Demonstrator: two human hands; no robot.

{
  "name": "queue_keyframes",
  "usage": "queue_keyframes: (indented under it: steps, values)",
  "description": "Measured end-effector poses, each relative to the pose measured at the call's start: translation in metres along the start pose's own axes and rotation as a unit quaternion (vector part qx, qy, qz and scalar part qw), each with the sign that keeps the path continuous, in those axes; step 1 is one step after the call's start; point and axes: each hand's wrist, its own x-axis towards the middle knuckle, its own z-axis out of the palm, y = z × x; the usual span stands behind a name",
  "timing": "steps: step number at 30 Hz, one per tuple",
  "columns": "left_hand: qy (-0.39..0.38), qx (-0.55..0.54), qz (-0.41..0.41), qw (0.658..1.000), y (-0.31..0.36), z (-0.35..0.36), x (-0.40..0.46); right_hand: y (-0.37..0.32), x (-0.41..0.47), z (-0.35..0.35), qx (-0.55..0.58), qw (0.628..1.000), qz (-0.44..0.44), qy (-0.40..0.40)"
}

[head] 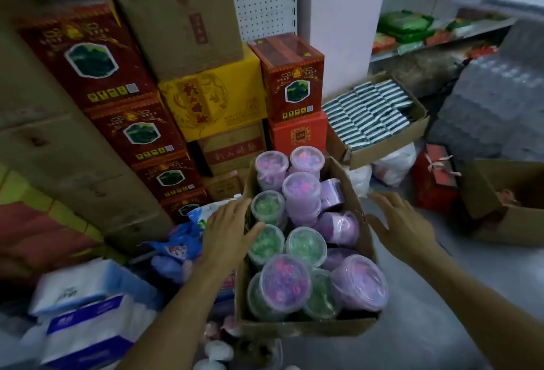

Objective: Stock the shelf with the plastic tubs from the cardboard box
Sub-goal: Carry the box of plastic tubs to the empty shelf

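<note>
An open cardboard box (304, 328) stands on the floor in front of me, packed with several clear-lidded plastic tubs, some purple (359, 281) and some green (306, 246). My left hand (226, 229) is at the box's left wall with fingers spread, its thumb reaching over the rim near a green tub (266, 243). My right hand (401, 227) hovers just outside the right wall, fingers straight and spread, holding nothing. White shelves (441, 37) with green and red packets stand at the far right.
Stacked red, yellow and brown cartons (212, 98) rise behind and left of the box. Tissue packs (88, 310) and blue bags lie at the lower left. A box of dark packets (371, 116), a red gift box (435, 175) and another carton (512, 207) sit to the right.
</note>
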Motion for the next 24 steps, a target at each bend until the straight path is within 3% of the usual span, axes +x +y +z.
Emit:
queue_keyframes:
  steps: [6,11,18,24]
  values:
    - [-0.100,-0.030,-0.064,0.992,-0.040,0.078,0.038,0.032,0.034,0.059,-0.029,0.984,0.113,-0.137]
    - [-0.123,-0.043,-0.108,0.986,-0.067,0.129,0.054,0.049,0.058,0.102,-0.021,0.963,0.165,-0.212]
    - [-0.149,-0.031,-0.187,0.970,-0.077,0.167,0.083,0.078,0.087,0.166,0.025,0.942,0.242,-0.232]
    - [-0.149,0.026,-0.228,0.962,-0.077,0.174,0.102,0.096,0.091,0.198,0.040,0.945,0.240,-0.220]
